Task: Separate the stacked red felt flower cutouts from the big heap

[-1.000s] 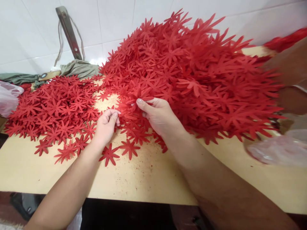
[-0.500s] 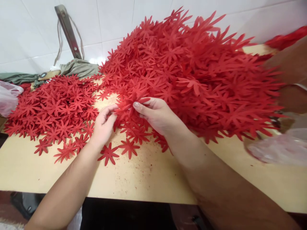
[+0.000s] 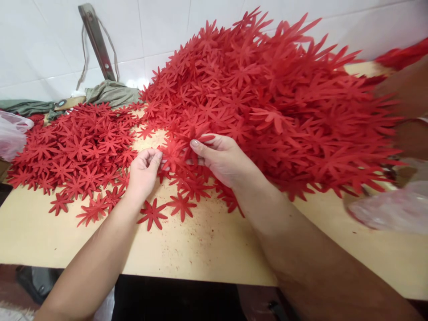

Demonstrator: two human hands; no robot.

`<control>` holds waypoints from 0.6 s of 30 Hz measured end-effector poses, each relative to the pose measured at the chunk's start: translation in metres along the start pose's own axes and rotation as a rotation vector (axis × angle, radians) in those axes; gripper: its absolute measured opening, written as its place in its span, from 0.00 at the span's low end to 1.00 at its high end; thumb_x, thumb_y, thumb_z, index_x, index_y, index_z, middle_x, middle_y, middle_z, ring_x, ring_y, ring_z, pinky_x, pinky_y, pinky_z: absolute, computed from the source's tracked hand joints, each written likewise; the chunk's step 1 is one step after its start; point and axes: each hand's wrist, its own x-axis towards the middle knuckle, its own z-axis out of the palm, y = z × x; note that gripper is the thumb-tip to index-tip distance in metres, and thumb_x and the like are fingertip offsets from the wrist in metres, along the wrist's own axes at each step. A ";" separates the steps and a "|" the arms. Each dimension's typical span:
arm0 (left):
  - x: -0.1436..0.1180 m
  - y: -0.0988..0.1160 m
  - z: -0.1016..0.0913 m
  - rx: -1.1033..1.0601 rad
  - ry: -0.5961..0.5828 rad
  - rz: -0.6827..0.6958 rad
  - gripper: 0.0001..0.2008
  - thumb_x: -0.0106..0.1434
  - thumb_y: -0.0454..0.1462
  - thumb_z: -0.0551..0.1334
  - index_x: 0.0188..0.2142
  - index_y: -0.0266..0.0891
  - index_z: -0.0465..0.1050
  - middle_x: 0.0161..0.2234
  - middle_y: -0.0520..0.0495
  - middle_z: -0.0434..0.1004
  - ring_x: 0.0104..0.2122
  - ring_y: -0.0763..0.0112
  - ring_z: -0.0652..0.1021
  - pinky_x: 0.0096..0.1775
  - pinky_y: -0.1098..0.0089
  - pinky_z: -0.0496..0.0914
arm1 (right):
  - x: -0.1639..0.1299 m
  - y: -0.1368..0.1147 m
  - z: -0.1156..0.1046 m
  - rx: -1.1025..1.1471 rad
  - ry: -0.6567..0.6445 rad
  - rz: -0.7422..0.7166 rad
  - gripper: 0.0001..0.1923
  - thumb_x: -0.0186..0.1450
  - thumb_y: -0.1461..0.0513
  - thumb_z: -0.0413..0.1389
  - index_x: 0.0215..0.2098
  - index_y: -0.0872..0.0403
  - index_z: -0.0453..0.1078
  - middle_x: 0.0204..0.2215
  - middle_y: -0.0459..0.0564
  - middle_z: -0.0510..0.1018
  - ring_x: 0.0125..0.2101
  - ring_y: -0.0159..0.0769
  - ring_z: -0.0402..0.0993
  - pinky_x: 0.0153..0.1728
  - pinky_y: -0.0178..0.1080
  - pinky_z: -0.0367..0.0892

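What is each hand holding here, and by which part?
Both hands pinch a small stack of red flower cutouts: the left hand grips its left petal tips, the right hand its right side under the thumb.

I am seeing both forearms reaching toward frame centre; left hand (image 3: 144, 171) is pinching with curled fingers, right hand (image 3: 223, 159) is pinching, thumb extended leftward.

Both hands, left hand (image 3: 143, 171) and right hand (image 3: 222, 158), pinch red flower cutouts (image 3: 182, 154).

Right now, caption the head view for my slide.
Both hands, left hand and right hand, pinch red flower cutouts beside a large heap.
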 end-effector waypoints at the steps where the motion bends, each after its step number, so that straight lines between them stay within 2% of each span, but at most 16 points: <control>1: 0.000 0.000 0.001 -0.013 0.009 -0.021 0.14 0.51 0.43 0.67 0.24 0.37 0.65 0.18 0.58 0.66 0.17 0.82 0.65 0.23 0.77 0.63 | 0.000 0.000 0.000 0.008 -0.008 0.013 0.21 0.37 0.49 0.68 0.21 0.53 0.69 0.19 0.40 0.74 0.21 0.26 0.69 0.26 0.33 0.70; 4: -0.002 0.001 0.003 -0.023 -0.002 -0.078 0.13 0.53 0.42 0.65 0.25 0.38 0.64 0.17 0.59 0.65 0.15 0.83 0.65 0.21 0.78 0.63 | -0.001 0.000 0.002 -0.003 -0.032 0.020 0.21 0.37 0.51 0.69 0.21 0.53 0.69 0.19 0.40 0.74 0.21 0.25 0.68 0.27 0.32 0.69; 7: -0.004 0.003 0.004 -0.039 -0.036 -0.127 0.11 0.54 0.41 0.65 0.28 0.37 0.65 0.20 0.57 0.69 0.17 0.83 0.68 0.23 0.78 0.66 | -0.002 0.000 0.003 -0.013 -0.021 -0.003 0.21 0.36 0.51 0.69 0.21 0.54 0.70 0.19 0.40 0.74 0.21 0.24 0.68 0.27 0.31 0.68; 11: -0.006 0.004 0.006 -0.105 -0.094 -0.171 0.15 0.47 0.41 0.69 0.32 0.37 0.68 0.24 0.55 0.74 0.22 0.82 0.73 0.26 0.78 0.67 | -0.001 0.000 0.003 -0.031 -0.006 -0.039 0.21 0.37 0.50 0.68 0.21 0.53 0.70 0.20 0.41 0.75 0.22 0.25 0.69 0.27 0.32 0.69; 14: -0.004 0.002 0.007 -0.147 -0.086 -0.159 0.15 0.42 0.36 0.71 0.28 0.36 0.68 0.21 0.57 0.73 0.21 0.83 0.71 0.27 0.79 0.67 | -0.001 -0.001 0.003 -0.045 -0.025 -0.059 0.20 0.38 0.50 0.68 0.22 0.53 0.70 0.21 0.41 0.75 0.22 0.25 0.69 0.27 0.32 0.69; 18: -0.002 0.002 0.006 -0.103 -0.020 -0.137 0.13 0.43 0.35 0.71 0.22 0.35 0.67 0.18 0.57 0.71 0.18 0.84 0.68 0.24 0.79 0.64 | -0.002 -0.002 0.001 -0.064 -0.017 -0.093 0.18 0.42 0.50 0.67 0.23 0.52 0.70 0.21 0.40 0.74 0.23 0.25 0.69 0.29 0.32 0.69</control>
